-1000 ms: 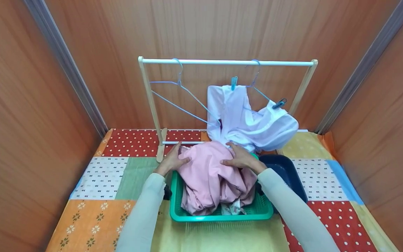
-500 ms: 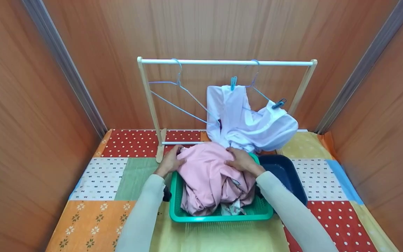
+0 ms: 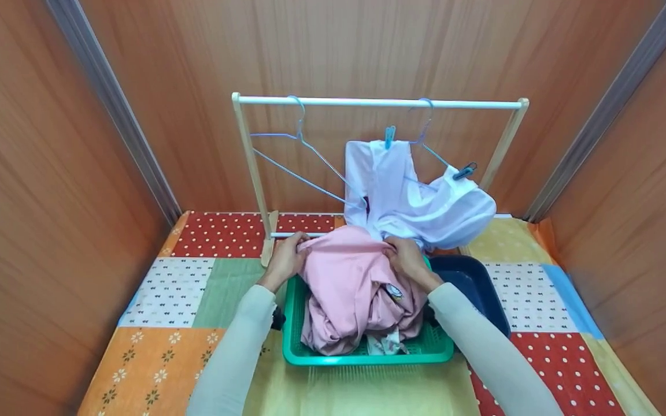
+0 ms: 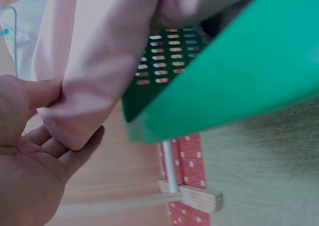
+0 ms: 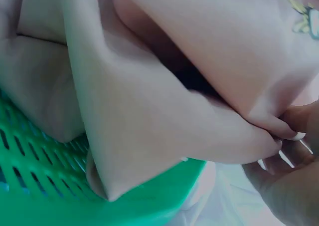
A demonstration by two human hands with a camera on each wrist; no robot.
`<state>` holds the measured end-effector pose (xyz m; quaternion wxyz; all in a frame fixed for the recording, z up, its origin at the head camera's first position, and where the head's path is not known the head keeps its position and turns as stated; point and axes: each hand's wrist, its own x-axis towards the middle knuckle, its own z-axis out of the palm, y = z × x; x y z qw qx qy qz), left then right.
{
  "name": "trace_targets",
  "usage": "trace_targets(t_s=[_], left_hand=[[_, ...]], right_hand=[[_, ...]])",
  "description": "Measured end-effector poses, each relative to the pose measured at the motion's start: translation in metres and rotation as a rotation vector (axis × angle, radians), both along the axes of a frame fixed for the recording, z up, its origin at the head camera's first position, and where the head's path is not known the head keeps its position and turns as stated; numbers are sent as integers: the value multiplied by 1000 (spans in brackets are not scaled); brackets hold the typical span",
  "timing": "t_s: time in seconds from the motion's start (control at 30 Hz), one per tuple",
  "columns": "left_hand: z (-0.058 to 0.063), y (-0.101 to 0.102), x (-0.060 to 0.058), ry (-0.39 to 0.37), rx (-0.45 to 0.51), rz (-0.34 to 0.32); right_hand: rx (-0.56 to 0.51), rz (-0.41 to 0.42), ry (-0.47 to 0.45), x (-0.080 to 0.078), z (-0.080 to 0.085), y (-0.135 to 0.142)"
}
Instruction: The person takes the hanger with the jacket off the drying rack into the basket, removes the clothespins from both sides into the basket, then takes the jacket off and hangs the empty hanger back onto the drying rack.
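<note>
A crumpled pink garment (image 3: 344, 277) fills most of the green basket (image 3: 367, 360), with a small printed patch showing on its right side. My left hand (image 3: 288, 260) pinches its far left edge between thumb and fingers; the left wrist view shows the pink cloth (image 4: 94, 61) folded in that grip. On the far right edge, my right hand (image 3: 409, 260) pinches the cloth too, and the right wrist view shows a fold (image 5: 239, 131) caught at the fingertips. Between both hands the upper edge is stretched and slightly raised. A pale printed cloth (image 3: 386, 343) peeks out below.
Behind the basket stands a rack (image 3: 379, 103). From it hang a bare blue hanger (image 3: 324, 164) and a white garment (image 3: 414, 202) held by a light blue clothespin (image 3: 389, 137) and a dark one (image 3: 465, 171). A dark blue tray (image 3: 472, 289) sits right of the basket.
Both hands have gone from lying around the garment's sides to pinching its far corners. The top edge has risen and spread, and the printed patch has come into view.
</note>
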<state>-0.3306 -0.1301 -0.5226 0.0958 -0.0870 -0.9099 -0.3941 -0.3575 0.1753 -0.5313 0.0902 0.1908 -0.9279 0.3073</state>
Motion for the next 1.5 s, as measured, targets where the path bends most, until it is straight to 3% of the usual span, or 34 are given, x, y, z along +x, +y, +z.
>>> trace_targets(t_s=[0.3,0.47,0.6,0.73,0.87,1.03,1.13,1.23,1.37,1.5], left_hand=[[24,12,21,149,-14,-29],[29,17,43,163,-48,-117],[28,19,64,26,-121,-219],[23,22,82,-92,-219,-340],[15,27,93,-140,-311,-448],[7,33,104,-266,-385,-507],[4,40,108,-440,-392,-561],[2,47,109,-564,-419,-595],[0,52,110,-607,-491,-597],[-3,50,112,-654,-482,-592]], right_hand=[[-75,75,137,20,22,8],[-51,161,244,40,24,15],[2,313,298,53,22,18],[124,445,318,66,20,19],[264,517,211,80,19,16],[394,606,27,96,16,14],[470,623,-61,106,13,17],[546,604,-121,112,10,20],[613,594,-154,114,6,17],[636,616,-173,113,3,13]])
